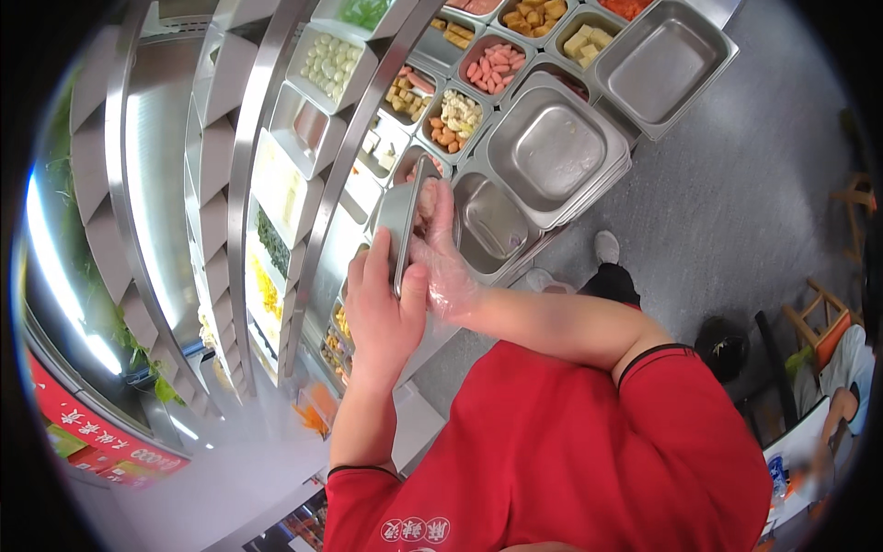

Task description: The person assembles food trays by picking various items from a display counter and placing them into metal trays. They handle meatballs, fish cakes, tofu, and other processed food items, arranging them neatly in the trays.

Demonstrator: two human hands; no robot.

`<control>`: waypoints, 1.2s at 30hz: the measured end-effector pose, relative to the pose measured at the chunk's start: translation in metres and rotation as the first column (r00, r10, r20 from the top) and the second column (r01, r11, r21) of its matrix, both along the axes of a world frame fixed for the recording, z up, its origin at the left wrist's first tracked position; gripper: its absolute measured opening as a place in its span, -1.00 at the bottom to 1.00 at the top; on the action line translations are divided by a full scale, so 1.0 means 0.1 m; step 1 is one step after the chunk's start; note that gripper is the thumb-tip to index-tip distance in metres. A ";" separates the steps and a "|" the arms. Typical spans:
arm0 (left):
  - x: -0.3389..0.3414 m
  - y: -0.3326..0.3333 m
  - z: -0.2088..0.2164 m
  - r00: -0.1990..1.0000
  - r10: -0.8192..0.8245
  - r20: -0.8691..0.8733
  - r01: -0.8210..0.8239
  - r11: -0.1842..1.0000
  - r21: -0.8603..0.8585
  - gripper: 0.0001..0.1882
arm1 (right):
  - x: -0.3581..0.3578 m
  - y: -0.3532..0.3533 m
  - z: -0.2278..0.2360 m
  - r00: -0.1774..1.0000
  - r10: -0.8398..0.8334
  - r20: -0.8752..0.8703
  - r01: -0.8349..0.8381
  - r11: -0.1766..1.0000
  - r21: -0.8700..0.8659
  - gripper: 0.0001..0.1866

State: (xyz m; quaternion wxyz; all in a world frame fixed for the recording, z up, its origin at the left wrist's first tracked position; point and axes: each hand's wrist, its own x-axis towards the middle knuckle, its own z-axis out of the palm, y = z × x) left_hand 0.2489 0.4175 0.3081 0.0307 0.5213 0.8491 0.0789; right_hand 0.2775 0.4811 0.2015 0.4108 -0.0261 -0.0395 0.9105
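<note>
A small steel food pan [398, 221] is held up on its edge, its open side turned to the right. My bare left hand [386, 290] grips it, fingers along the outer wall and thumb over the rim. My right hand [446, 267], in a clear plastic glove, is at the pan's mouth with its fingers curled inward. Some pale pinkish food seems to be by those fingers, too blurred to name. Just right of the glove is a steel pan [492, 221] with a little residue at the bottom.
Right of my hands stand stacked steel pans [552, 147] and another steel pan [662, 60] at the counter's edge. Pans of pink sausages [495, 69], tofu cubes [587, 44] and mushrooms [460, 112] lie beyond. Lit display shelves [303, 138] rise on the left. Wooden stools [819, 313] stand far right.
</note>
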 end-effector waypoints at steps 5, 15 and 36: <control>-0.03 0.03 0.02 0.999 0.013 -0.048 -0.014 1.000 -0.011 -0.17 | -0.04 0.00 0.03 0.997 0.053 -0.049 -0.057 0.994 -0.093 -0.03; 0.15 0.05 0.26 0.966 -0.045 -0.256 0.042 0.999 -0.018 -0.13 | 0.12 0.03 0.35 0.970 0.133 -0.203 -0.163 0.977 -0.139 0.00; 0.32 0.15 0.10 0.982 -0.079 -0.173 0.079 0.997 -0.006 -0.23 | 0.22 0.03 0.10 0.990 0.056 -0.127 -0.081 0.977 -0.196 -0.10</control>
